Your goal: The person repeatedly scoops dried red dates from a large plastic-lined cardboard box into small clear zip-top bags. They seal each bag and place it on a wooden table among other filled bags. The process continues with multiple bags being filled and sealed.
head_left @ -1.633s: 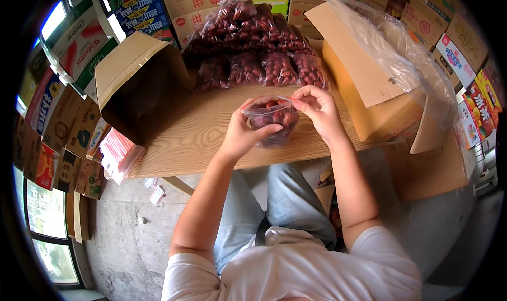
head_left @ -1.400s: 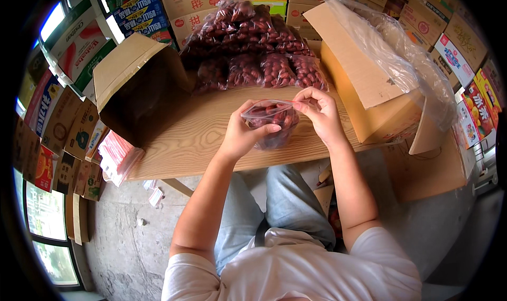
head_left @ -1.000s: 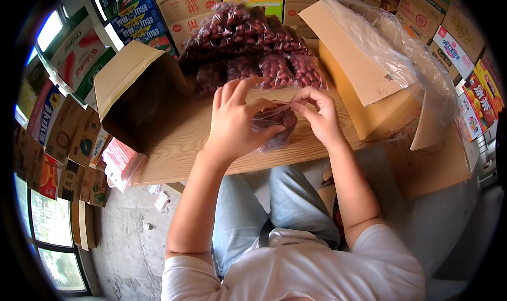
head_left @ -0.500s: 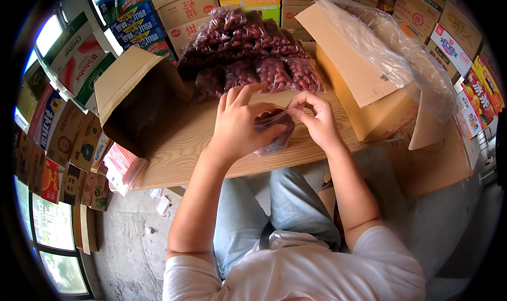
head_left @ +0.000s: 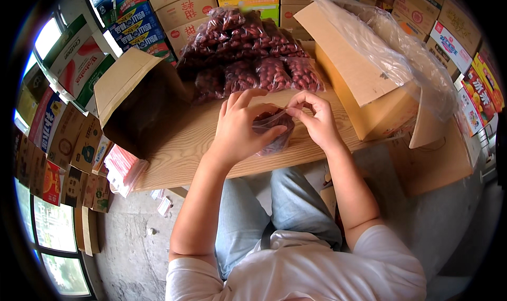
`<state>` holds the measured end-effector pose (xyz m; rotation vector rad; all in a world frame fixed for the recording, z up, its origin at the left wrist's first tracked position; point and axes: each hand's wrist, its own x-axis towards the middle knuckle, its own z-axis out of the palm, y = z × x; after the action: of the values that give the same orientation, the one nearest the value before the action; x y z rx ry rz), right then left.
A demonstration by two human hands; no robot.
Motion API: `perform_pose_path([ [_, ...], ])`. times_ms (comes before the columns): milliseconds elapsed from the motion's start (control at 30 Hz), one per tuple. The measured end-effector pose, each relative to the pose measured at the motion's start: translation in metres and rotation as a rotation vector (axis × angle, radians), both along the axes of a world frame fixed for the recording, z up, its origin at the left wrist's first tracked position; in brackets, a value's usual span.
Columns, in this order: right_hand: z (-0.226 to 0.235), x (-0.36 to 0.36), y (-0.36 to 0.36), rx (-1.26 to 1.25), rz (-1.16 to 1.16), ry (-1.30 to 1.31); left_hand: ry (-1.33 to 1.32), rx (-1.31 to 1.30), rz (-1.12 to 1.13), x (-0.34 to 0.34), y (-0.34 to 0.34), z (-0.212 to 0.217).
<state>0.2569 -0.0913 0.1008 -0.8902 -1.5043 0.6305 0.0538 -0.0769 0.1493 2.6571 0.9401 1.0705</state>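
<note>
Between my hands, above the table's near edge, stands a clear plastic bag (head_left: 275, 137) with dark red dates in it. My left hand (head_left: 240, 124) is curved round the bag's left side, thumb across its front, gripping it near the top. With thumb and forefinger my right hand (head_left: 314, 118) pinches the right end of the bag's upper edge. Behind them, a heap of filled bags of red dates (head_left: 240, 42) is piled on the wooden table (head_left: 179, 161).
An open cardboard box (head_left: 129, 89) lies on its side at the left. To the right stands a tall open carton (head_left: 348, 84) with a plastic liner (head_left: 422, 63) hanging over it. A bundle of red-edged empty bags (head_left: 124, 166) lies at the table's left edge. Stacked boxes (head_left: 185, 10) line the back.
Both hands stay at the bag's upper edge, nearly still. My left hand and forearm have shifted very slightly; the right hand keeps its pinch.
</note>
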Motion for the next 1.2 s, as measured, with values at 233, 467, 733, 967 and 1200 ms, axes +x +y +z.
perform_pose_path([
  [233,-0.002,0.0,0.001,-0.006,0.013,0.017,-0.067,-0.008,-0.073,-0.001,0.002,-0.004],
  [467,0.002,0.003,-0.001,-0.035,0.012,0.023,-0.113,0.004,-0.054,-0.009,0.012,-0.011],
  [733,0.004,0.008,0.002,-0.005,-0.011,-0.063,-0.113,0.094,-0.012,-0.008,0.014,-0.016],
  [967,0.008,0.007,0.001,0.002,-0.026,-0.13,-0.126,0.074,-0.002,-0.007,0.015,-0.017],
  [1200,0.008,0.002,0.0,0.024,-0.057,-0.146,-0.106,0.083,0.008,-0.01,0.015,-0.017],
])
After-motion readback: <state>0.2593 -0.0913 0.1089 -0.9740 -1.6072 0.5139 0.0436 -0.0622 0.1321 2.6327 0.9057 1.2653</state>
